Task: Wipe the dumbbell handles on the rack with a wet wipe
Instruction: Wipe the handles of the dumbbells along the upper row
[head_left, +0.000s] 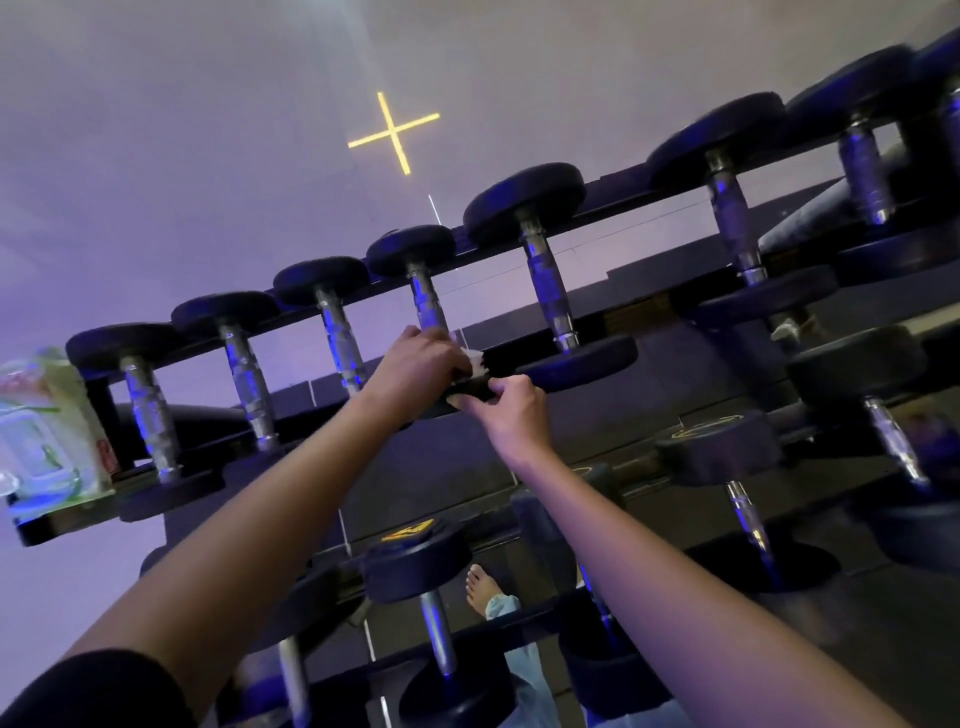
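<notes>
Left hand (415, 364) is curled round the white wipe (477, 364), at the near end of the handle (428, 306) of the 4th dumbbell (410, 249) from the left, on the top row of the rack (618, 189). Right hand (511, 410) is just beside it, fingertips pinching the edge of that dumbbell's near head. Wipes pack (47, 431) sits on the rack's left end. Lower rows hold more weights. 1 bare foot (480, 584) shows below.
</notes>
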